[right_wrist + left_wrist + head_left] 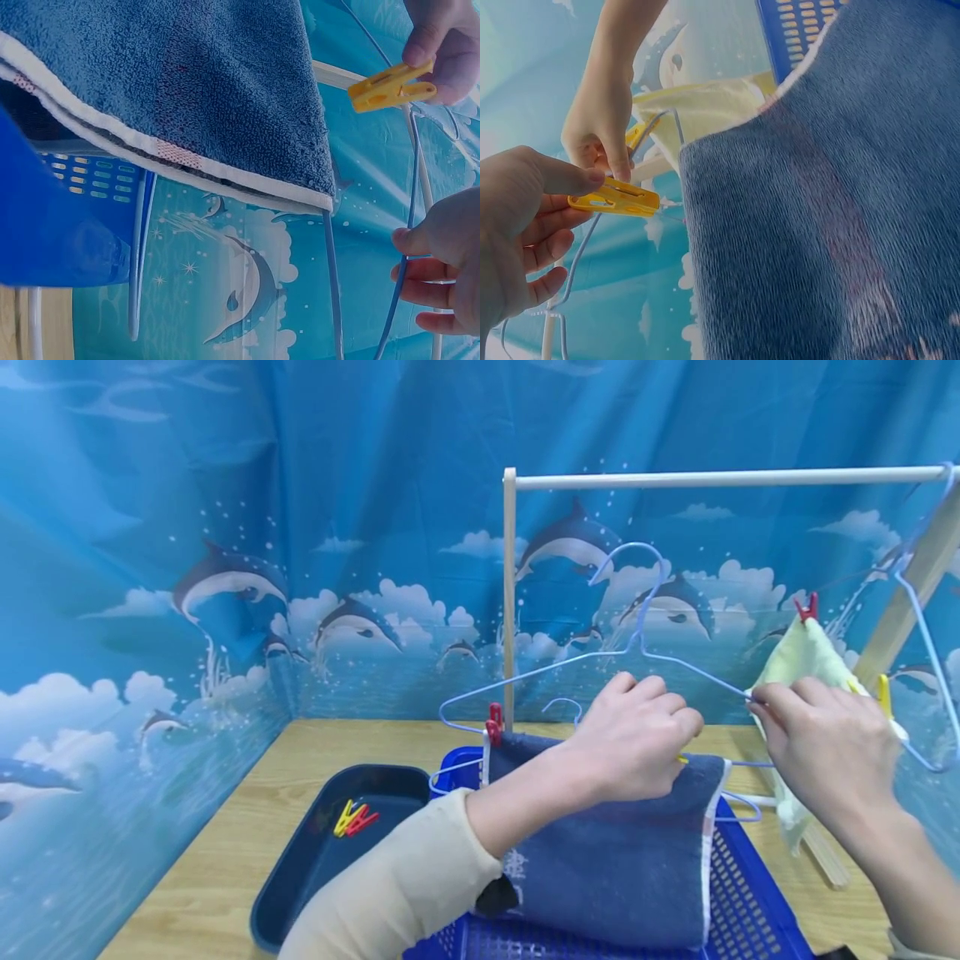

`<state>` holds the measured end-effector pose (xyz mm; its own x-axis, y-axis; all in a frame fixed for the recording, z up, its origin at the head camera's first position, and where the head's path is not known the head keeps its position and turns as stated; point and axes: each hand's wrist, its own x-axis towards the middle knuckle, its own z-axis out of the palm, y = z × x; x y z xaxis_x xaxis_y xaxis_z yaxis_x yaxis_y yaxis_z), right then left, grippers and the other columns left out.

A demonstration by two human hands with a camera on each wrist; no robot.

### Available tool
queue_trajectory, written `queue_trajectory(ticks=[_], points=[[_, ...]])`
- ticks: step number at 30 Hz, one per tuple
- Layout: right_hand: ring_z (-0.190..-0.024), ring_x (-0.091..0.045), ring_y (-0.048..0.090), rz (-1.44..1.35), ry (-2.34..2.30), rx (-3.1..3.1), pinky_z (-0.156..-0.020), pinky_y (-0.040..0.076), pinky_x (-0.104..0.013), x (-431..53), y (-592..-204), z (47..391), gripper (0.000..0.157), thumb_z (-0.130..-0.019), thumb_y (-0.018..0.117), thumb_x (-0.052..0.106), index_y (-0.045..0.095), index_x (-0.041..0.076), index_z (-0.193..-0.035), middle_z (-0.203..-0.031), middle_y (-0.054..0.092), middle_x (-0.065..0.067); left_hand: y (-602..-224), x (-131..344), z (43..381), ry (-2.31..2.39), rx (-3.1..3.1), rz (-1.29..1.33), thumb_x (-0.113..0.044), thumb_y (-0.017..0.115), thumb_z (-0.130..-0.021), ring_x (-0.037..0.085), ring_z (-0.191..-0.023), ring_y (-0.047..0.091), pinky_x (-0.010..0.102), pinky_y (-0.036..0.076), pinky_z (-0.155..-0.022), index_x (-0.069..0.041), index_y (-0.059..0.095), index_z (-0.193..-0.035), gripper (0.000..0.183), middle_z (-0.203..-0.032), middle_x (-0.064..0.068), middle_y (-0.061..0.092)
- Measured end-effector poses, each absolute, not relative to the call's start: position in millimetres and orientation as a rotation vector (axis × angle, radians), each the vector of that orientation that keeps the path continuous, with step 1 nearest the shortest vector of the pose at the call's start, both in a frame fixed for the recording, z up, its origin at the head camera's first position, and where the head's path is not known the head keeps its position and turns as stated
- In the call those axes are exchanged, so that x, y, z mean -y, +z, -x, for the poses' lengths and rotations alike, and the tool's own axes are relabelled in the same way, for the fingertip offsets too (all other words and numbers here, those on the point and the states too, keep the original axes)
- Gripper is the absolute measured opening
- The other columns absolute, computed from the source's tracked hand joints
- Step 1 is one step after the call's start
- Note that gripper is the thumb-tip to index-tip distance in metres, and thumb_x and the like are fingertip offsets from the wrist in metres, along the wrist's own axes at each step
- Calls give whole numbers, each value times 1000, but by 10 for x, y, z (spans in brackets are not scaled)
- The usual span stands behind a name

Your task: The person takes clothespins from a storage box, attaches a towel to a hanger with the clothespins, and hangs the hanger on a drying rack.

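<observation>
A light-blue wire hanger (540, 669) is held up in front, with a dark blue towel (615, 868) folded over its lower bar. At the towel's left top corner, a red clothespin (494, 724) is clipped on. My left hand (633, 739) pinches a yellow clothespin (619, 196) between thumb and fingers. In the right wrist view, that clothespin's jaws are just off the towel's upper edge and grip no cloth. My right hand (832, 752) pinches the hanger's right shoulder wire, to the right of the towel.
A blue basket (757, 893) with more hangers stands under the towel. Left of it, a dark tray (262, 893) holds a yellow clothespin (347, 818) and a red one (363, 820). Behind, a drying rack's bar (712, 480) carries a hanger with a pale yellow cloth (795, 660).
</observation>
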<state>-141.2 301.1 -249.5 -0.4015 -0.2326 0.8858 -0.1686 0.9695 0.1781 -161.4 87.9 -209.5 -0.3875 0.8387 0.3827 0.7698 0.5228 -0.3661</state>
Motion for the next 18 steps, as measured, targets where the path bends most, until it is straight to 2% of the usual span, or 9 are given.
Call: queue_trajectory(ticks=[2, 3, 10, 18], points=[[-51, -35, 49, -283, -72, 1993, -49, 34, -48, -3011, -2495, 1412, 16, -83, 59, 19, 63, 4, -78, -62, 52, -14, -2103, -916, 1602, 170, 2205, 1297, -29, 56, -88, 6, -88, 47, 23, 33, -73, -31, 65, -103, 18, -97, -17, 60], [-51, -35, 49, -282, -71, 1990, -49, 34, -48, -3010, -2494, 1414, 11, -79, 62, 14, 63, 4, -78, -62, 52, -13, -2110, -937, 1598, 173, 2188, 1291, -29, 55, -88, 6, -88, 47, 23, 33, -73, -31, 65, -102, 17, -96, -17, 61], [-51, -36, 50, -279, -75, 1985, -48, 35, -48, -3023, -2487, 1404, 13, -80, 60, 17, 64, 4, -78, -63, 55, -15, -2151, -1088, 1588, 190, 2212, 1306, -33, 55, -89, 4, -90, 47, 21, 32, -73, -35, 64, -104, 17, -98, -21, 60], [-52, -36, 52, -279, -88, 1995, -48, 36, -47, -3025, -2483, 1393, 8, -76, 65, 11, 65, 4, -79, -65, 58, -16, -2236, -1169, 1608, 196, 2205, 1292, -32, 55, -90, 4, -87, 46, 21, 31, -72, -38, 65, -103, 18, -93, -21, 59]])
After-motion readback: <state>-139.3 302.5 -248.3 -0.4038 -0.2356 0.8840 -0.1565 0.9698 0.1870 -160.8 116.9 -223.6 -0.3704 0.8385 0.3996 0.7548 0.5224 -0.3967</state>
